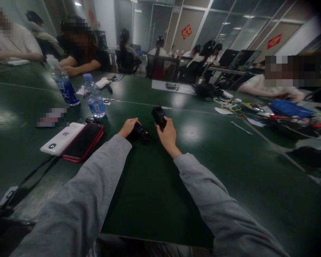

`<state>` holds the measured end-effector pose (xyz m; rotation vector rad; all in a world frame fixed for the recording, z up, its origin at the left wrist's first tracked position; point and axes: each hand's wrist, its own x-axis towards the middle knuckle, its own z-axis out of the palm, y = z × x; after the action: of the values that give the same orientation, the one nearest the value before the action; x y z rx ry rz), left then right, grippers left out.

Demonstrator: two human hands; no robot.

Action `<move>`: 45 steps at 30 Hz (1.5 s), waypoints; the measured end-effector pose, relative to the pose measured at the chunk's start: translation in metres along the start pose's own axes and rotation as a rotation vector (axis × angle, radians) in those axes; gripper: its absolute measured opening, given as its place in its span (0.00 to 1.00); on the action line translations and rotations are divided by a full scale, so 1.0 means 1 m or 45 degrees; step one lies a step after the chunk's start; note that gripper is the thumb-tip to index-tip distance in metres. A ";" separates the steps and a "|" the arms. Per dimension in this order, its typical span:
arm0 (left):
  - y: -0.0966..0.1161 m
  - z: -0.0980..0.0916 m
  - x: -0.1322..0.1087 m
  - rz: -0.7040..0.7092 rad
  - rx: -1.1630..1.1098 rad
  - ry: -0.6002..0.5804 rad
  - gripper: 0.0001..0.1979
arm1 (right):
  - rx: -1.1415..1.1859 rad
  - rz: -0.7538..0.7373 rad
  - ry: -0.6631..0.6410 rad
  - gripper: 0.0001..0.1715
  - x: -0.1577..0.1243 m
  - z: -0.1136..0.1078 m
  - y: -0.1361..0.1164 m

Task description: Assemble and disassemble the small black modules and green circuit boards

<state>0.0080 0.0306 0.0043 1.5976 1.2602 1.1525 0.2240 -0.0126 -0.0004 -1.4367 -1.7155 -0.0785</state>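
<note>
My left hand [128, 127] is closed on the left end of a small black device [142, 133], which lies low over the green table [155, 200]. Just to the right, my right hand [168, 133] grips a second black device [158, 116], blocky and tilted, with the thumb at its lower edge and fingers along its right side. The two devices are apart. Fine details on both are too dark to make out.
To the left are a white power bank [62, 137], a red-cased phone [83, 141], a clear bottle [95, 98] and a blue-labelled bottle [63, 84]. A wrench [241, 128] and tangled cables [273, 116] lie right. People sit around the table's far side.
</note>
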 end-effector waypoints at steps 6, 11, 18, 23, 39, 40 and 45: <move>-0.005 0.000 0.002 0.008 -0.034 -0.017 0.22 | 0.068 -0.010 -0.006 0.28 0.001 -0.001 0.000; -0.005 -0.001 0.002 -0.021 -0.046 -0.027 0.22 | 0.083 -0.025 -0.009 0.28 0.000 -0.002 -0.001; -0.007 0.000 0.002 -0.040 -0.058 -0.027 0.22 | 0.064 -0.017 -0.020 0.27 0.001 -0.005 -0.004; -0.008 0.000 0.003 -0.038 -0.063 -0.025 0.22 | 0.065 -0.021 -0.012 0.28 0.001 -0.005 -0.003; -0.007 0.000 0.003 -0.015 -0.041 -0.022 0.22 | 0.117 -0.014 -0.040 0.29 0.000 0.000 0.002; -0.007 0.000 0.003 -0.016 -0.048 -0.024 0.22 | 0.120 -0.012 -0.041 0.29 0.000 0.000 0.002; -0.006 0.000 0.003 -0.009 -0.051 -0.023 0.22 | 0.120 0.000 -0.034 0.28 0.000 -0.002 -0.001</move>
<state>0.0061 0.0344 -0.0011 1.5697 1.2229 1.1493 0.2245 -0.0145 0.0014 -1.3742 -1.7179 0.0212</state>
